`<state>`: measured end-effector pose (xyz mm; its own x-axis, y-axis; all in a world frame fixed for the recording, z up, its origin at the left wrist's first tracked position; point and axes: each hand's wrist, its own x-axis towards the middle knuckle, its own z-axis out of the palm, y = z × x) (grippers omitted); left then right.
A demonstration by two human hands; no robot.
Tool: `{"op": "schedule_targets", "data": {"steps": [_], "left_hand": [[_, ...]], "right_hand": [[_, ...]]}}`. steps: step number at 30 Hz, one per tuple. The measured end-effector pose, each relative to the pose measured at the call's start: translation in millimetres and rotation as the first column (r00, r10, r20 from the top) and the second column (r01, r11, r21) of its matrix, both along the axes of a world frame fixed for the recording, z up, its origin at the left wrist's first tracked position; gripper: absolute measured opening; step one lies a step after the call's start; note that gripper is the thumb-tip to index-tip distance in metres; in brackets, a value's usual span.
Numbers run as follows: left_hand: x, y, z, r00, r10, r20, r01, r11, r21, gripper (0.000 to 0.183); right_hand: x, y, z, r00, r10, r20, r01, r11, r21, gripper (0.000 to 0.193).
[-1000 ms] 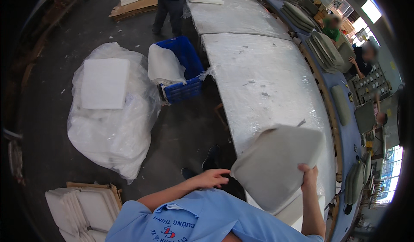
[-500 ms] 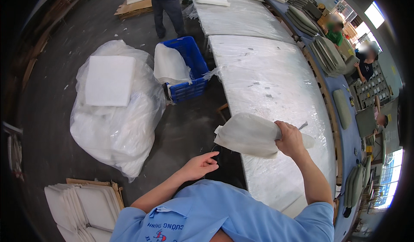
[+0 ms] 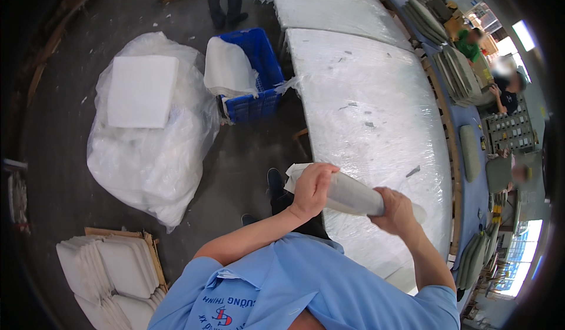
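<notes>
A pale white cushion pad (image 3: 351, 195) is held edge-up in front of my body, over the near left side of the plastic-wrapped table (image 3: 376, 147). My left hand (image 3: 313, 190) is closed around its left end, where a loose flap of white material sticks out beyond the fingers. My right hand (image 3: 393, 210) grips it farther right, and a rounded end of the pad shows past that hand. Both palms and most of the gripping fingertips are hidden.
To the left, a large plastic bag (image 3: 147, 165) carries a flat white square (image 3: 143, 92). Beside it, a blue crate (image 3: 253, 107) holds white sheets (image 3: 228, 65). White pads (image 3: 120, 265) are stacked lower left. Other people work beyond a blue bench (image 3: 471, 195) bearing grey-green cushions (image 3: 469, 153).
My left hand has moved up and right from beside the pad and taken hold of its left end. The pad has turned edge-up, looking narrower. The view has shifted slightly.
</notes>
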<state>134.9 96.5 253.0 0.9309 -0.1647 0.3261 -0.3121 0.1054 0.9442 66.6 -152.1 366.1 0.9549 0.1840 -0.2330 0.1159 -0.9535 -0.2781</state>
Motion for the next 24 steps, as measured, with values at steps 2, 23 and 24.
{"op": "schedule_targets", "data": {"steps": [2, 23, 24], "left_hand": [[5, -5, -14, 0.998, 0.027, -0.062, -0.03, 0.998, -0.054, 0.04], [-30, -18, -194, 0.74, 0.401, -0.539, -0.304, 0.916, 0.263, 0.044], [-33, -19, -203, 0.581, 0.391, -0.714, -0.347, 0.912, 0.218, 0.047]], "right_hand": [[-4, 1, -2, 1.0, -0.007, 0.015, 0.007, 1.0, 0.0, 0.064], [221, 58, -292, 0.765, 0.278, -0.581, -0.25, 0.96, 0.13, 0.066], [229, 60, -302, 0.709, 0.209, -0.674, -0.236, 0.97, 0.053, 0.067]]}}
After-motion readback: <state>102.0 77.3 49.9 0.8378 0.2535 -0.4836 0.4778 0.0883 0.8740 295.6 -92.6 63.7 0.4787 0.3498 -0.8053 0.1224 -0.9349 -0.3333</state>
